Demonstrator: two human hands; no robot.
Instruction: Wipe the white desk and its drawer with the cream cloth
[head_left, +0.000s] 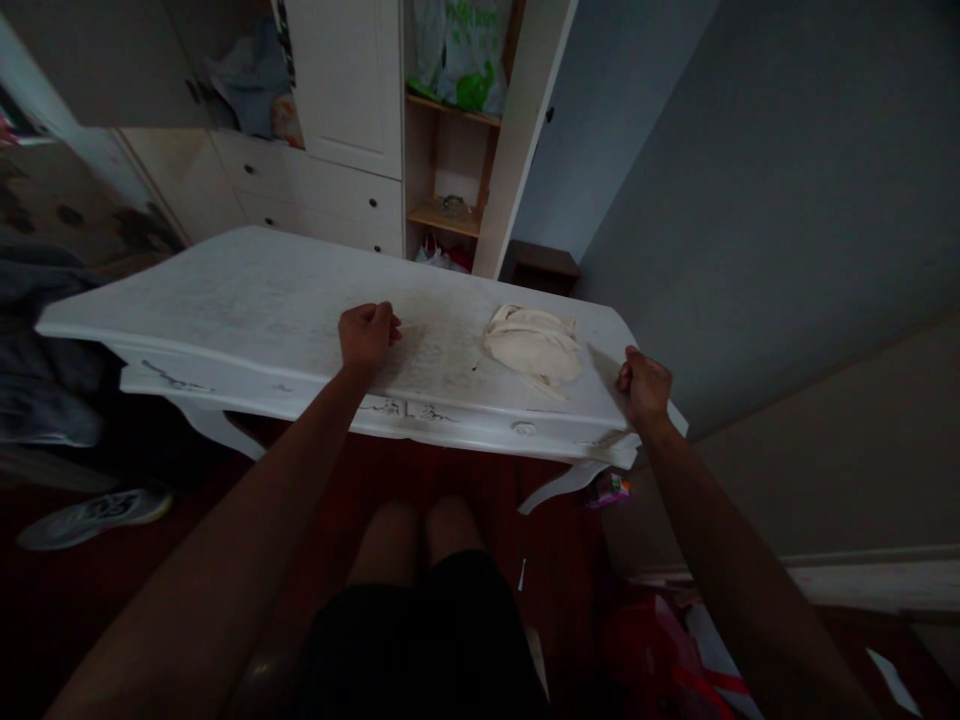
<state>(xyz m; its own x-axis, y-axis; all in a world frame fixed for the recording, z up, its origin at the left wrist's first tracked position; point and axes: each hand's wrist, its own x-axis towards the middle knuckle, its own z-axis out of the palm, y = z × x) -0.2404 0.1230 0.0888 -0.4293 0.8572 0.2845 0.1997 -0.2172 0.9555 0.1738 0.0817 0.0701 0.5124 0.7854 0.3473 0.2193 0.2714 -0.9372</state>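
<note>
My left hand [366, 334] is closed in a fist over the middle of a white table [247, 280], and nothing shows in its fingers. Grey smudges mark the tabletop around it. A cream cloth [534, 345] lies crumpled on the right half of the table, between my two hands. My right hand [646, 386] is also a fist, at the table's right end, apart from the cloth. No object shows in it either. Whether either fist touches the tabletop I cannot tell.
Behind the table stands a white cabinet [345, 90] with an open door [529, 140] and plastic bags [461, 50] on a shelf. A grey wall [787, 200] closes off the right. Dark clothing [45, 340] hangs at left, above a shoe [94, 517] on the floor.
</note>
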